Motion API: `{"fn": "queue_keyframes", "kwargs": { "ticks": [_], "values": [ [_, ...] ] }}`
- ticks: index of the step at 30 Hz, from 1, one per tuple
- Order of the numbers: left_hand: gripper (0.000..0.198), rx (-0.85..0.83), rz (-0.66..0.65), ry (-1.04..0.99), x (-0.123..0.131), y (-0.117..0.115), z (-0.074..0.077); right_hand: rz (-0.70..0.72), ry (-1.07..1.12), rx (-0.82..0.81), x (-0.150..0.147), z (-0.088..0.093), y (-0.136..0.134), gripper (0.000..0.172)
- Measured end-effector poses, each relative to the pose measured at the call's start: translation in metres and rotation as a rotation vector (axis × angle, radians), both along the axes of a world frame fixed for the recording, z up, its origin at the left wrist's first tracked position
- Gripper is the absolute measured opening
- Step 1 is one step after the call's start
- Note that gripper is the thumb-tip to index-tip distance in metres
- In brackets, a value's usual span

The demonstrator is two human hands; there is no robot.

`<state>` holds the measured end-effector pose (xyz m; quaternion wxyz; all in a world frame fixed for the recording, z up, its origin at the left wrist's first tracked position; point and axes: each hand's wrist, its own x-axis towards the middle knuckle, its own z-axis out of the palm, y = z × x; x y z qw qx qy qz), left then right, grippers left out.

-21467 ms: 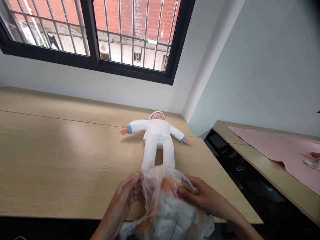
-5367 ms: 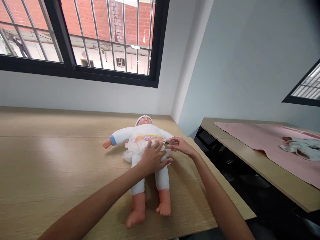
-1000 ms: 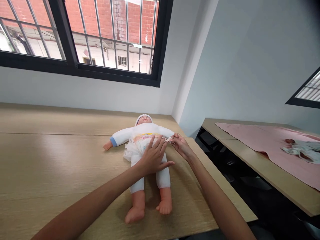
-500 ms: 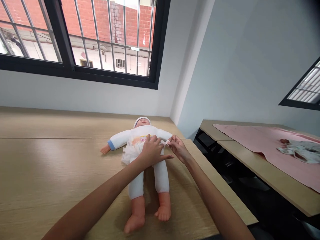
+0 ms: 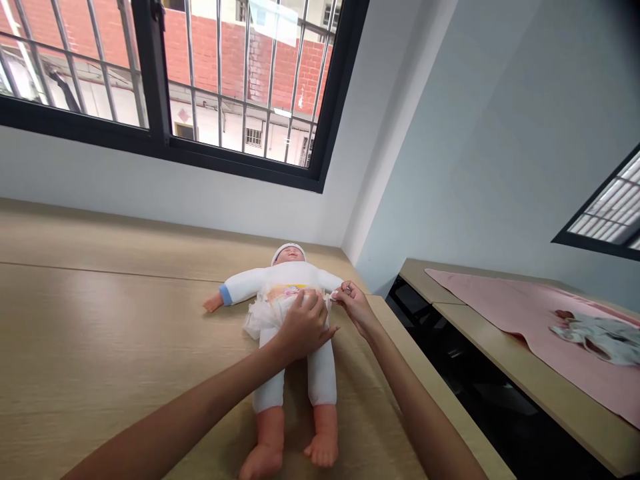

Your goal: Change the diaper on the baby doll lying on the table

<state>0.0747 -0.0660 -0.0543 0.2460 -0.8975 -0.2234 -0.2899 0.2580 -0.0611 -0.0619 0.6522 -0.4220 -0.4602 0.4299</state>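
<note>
A baby doll (image 5: pixel 271 393) in a white suit and cap lies on its back on the wooden table, feet toward me. Around its hips is a white disposable diaper (image 5: pixel 260 317) with a coloured print across the front and a ruffled edge at the left. My left hand (image 5: pixel 305 325) rests over the diaper's front, fingers slightly bent and thumb stretched out to the right. At the doll's right-hand side in view, my right hand (image 5: pixel 354 305) pinches a small white diaper tab (image 5: pixel 334 295) between thumb and fingers. The left hand covers much of the diaper.
The wooden table (image 5: pixel 125 347) meets the wall under a barred window (image 5: pixel 245 80). To the right, across a dark gap, a second table bears a pink cloth (image 5: pixel 493 303) with another doll in pale clothes (image 5: pixel 597 333), partly cut off by the frame.
The view has tilted slightly. My left hand's fingers have drawn in a little over the diaper's front. My right hand still pinches the tab, close to the doll's side.
</note>
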Motion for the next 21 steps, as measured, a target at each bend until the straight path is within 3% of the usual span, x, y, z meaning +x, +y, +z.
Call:
{"fn": "queue_keyframes", "kwargs": {
  "ticks": [4,13,21],
  "values": [
    [0.043,0.069,-0.005,-0.026,0.002,0.0,-0.005,0.04,-0.102,-0.045,-0.008,0.011,0.008,0.041],
    [0.032,0.167,-0.039,-0.09,0.005,0.0,-0.009,0.299,-0.532,-0.135,-0.014,0.056,0.011,0.024],
    [0.025,0.212,-0.072,-0.067,0.009,-0.001,-0.008,0.1,-0.733,-0.122,-0.027,0.055,0.009,0.021]
  ]
}}
